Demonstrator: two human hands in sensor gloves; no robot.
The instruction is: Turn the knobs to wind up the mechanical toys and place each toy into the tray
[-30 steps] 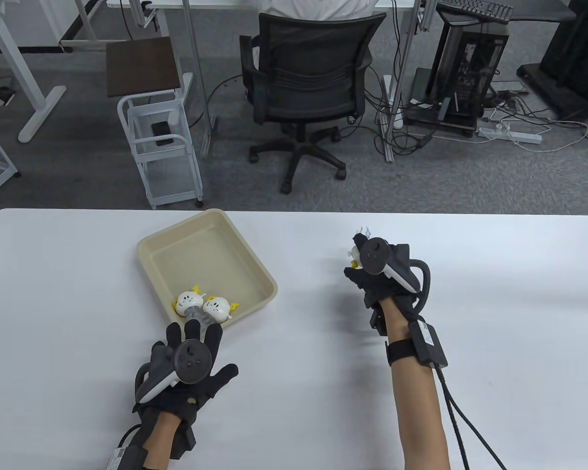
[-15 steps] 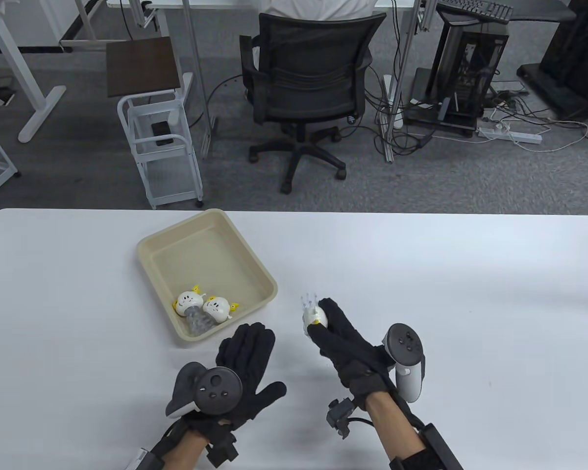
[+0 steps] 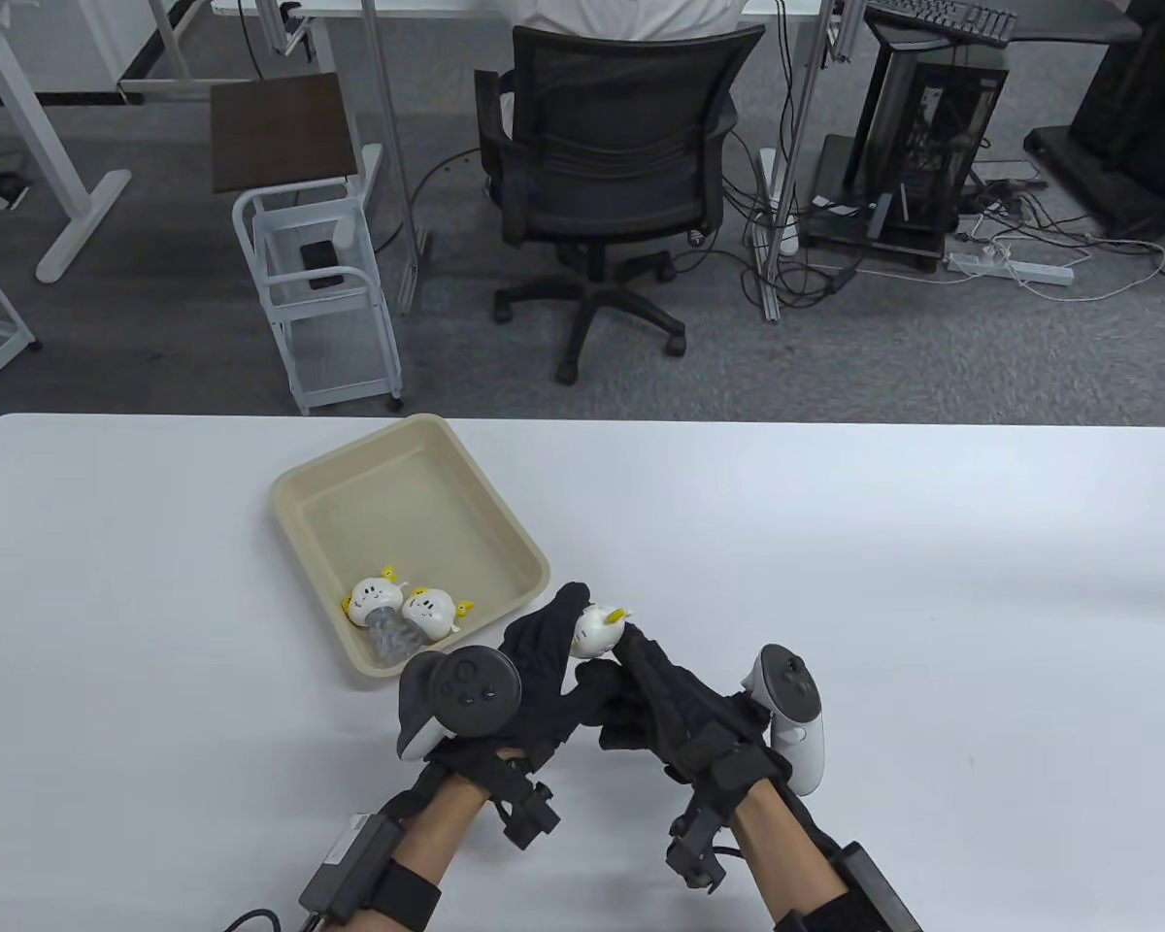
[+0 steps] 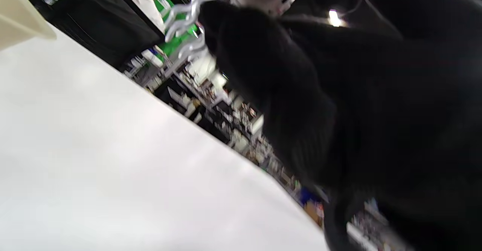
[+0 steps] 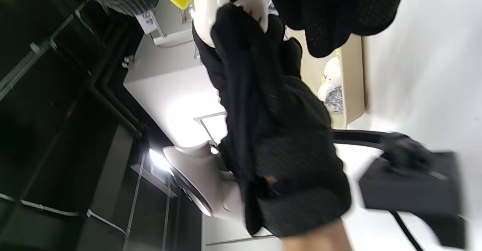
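Both hands meet near the table's (image 3: 932,544) front edge: the left hand (image 3: 534,670) and right hand (image 3: 670,699) pinch one white toy (image 3: 597,629) between raised fingertips, just beside the tray's (image 3: 534,553) near corner.

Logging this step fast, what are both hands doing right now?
Left hand: fingers grip the white toy.
Right hand: fingers also hold the white toy.

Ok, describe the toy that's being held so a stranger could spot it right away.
On the white table, just right of the beige tray, both gloved hands meet. Between their fingers sits a white toy with yellow bits, the only one outside the tray.
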